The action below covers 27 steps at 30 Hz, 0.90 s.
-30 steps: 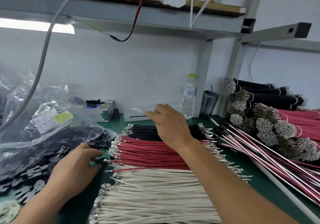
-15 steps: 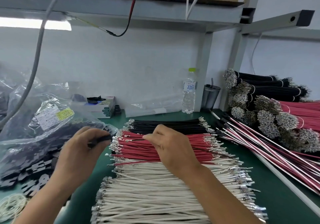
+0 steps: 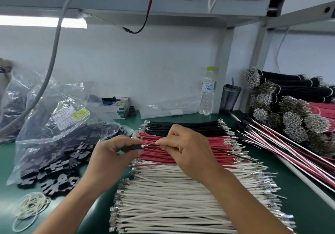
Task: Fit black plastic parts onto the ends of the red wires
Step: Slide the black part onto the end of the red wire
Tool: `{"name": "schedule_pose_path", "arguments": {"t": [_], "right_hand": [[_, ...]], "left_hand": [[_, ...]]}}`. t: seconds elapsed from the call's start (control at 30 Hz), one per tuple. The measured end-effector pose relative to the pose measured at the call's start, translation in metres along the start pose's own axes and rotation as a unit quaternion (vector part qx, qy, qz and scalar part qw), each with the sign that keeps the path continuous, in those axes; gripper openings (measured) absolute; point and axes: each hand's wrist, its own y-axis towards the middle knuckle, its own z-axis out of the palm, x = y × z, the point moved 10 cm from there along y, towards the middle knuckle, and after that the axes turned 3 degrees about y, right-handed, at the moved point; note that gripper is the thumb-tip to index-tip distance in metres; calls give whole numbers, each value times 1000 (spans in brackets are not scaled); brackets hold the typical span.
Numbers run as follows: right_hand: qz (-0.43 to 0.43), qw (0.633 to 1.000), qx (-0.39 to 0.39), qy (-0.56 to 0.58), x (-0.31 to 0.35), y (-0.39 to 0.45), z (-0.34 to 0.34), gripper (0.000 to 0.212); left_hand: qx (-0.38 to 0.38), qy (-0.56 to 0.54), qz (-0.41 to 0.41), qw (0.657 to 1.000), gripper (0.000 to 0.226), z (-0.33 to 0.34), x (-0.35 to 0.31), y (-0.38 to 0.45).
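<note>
Head view: the black part (image 3: 133,147) is a small dark plastic piece, pinched between thumb and fingers of the left hand (image 3: 110,154) above the red wires (image 3: 183,148). The right hand (image 3: 188,148) pinches a thin dark wire (image 3: 233,154) – its metal tip (image 3: 144,145) touches the part's right end, while its far end trails right over the red row. More black parts spill from a bag (image 3: 59,123) at left – white wires (image 3: 181,197) lie nearest
</note>
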Motion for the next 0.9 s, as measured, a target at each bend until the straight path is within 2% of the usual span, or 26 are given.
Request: {"name": "schedule_pose_path", "arguments": {"t": [0.1, 0.3, 0.47, 0.63, 0.77, 0.9], "right_hand": [[-11, 1000, 16, -2, 3, 0, 4, 15], [-15, 1000, -5, 6, 5, 0, 1, 14], [-26, 998, 18, -51, 12, 0, 14, 14], [-19, 999, 30, -34, 13, -1, 24, 15], [23, 1000, 20, -1, -1, 1, 20, 15], [8, 1000, 6, -16, 7, 2, 22, 12]], "left_hand": [[30, -32, 10, 999, 24, 6, -5, -2], [62, -103, -19, 993, 24, 10, -7, -6], [33, 28, 45, 998, 20, 8, -22, -5], [34, 46, 73, 996, 19, 10, -29, -9], [23, 40, 34, 998, 25, 10, -22, -6], [14, 44, 32, 998, 25, 8, -22, -5]]}}
